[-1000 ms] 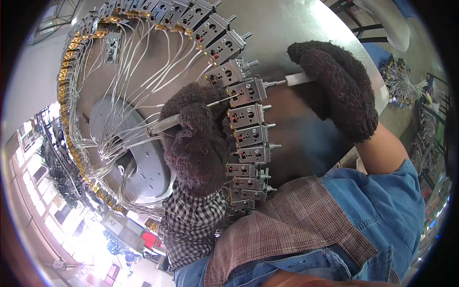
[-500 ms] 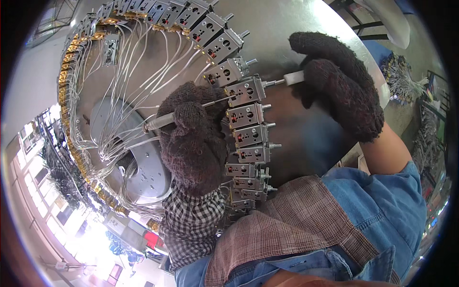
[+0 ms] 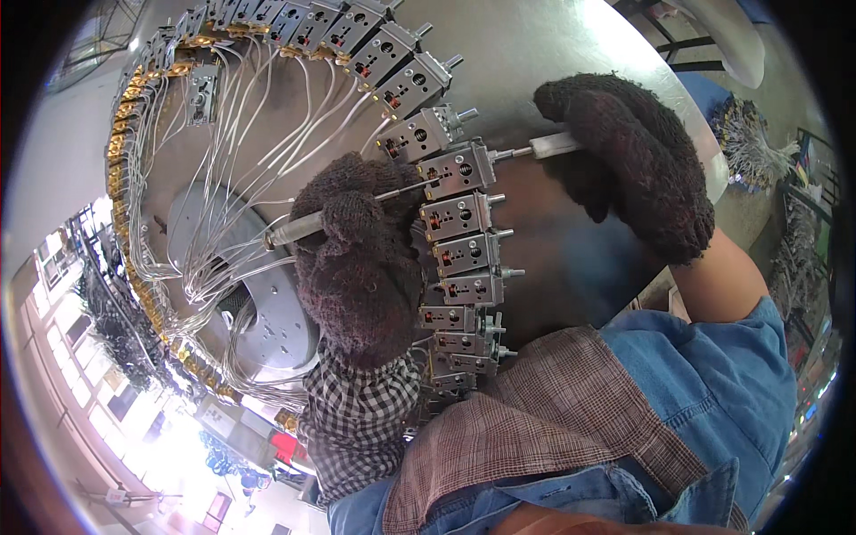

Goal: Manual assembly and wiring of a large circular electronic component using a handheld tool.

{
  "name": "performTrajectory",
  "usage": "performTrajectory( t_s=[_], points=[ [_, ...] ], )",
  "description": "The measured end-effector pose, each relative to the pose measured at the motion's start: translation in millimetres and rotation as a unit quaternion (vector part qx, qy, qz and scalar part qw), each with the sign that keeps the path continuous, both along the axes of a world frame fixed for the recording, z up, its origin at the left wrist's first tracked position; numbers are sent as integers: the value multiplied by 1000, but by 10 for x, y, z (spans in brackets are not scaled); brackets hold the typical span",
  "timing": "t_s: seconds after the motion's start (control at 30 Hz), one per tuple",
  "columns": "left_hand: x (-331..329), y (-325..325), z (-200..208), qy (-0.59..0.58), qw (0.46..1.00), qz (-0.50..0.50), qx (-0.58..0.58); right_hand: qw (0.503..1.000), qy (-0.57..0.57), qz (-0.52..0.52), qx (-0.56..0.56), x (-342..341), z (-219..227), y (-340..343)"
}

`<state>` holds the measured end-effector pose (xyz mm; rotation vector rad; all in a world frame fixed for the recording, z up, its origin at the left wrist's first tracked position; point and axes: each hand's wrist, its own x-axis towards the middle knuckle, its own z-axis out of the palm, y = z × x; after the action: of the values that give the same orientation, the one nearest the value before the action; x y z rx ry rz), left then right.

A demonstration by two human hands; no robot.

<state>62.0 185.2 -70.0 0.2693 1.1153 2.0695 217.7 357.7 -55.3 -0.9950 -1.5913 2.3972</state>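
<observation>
Both my hands wear dark brown knitted gloves. My left hand (image 3: 361, 259) grips a thin screwdriver (image 3: 294, 229) whose metal tip touches the face of a small grey metal switch unit (image 3: 456, 169). My right hand (image 3: 637, 160) holds a white-handled tool (image 3: 555, 144) set on the shaft sticking out of that same unit's right side. The unit sits in a curved row of like units (image 3: 464, 254) mounted along the rim of a round metal table (image 3: 571, 267).
Thin white capillary tubes (image 3: 241, 152) loop from the units toward a grey hub (image 3: 259, 312) at the table's middle. Brass fittings (image 3: 125, 152) line the far rim. Bundles of parts (image 3: 744, 143) lie on the floor at right.
Both hands have shifted slightly; the right hand has turned a little on its tool. The screwdriver tip stays on the same unit.
</observation>
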Motion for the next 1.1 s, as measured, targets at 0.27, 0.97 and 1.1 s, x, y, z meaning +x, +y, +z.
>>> performTrajectory(
  t_s=[0.27, 0.97, 1.1],
  points=[
    [35, 5, 16, 54, 997, 27, -49, 995, 68, -15, 73, 32, -102, -6],
    [-42, -10, -7, 38, 997, -47, -45, 989, -3, -48, 142, -36, -120, -95],
    [-1, -13, 70, 8, 999, -22, -49, 993, -40, -69, 85, -111, -10, -103]
  ],
)
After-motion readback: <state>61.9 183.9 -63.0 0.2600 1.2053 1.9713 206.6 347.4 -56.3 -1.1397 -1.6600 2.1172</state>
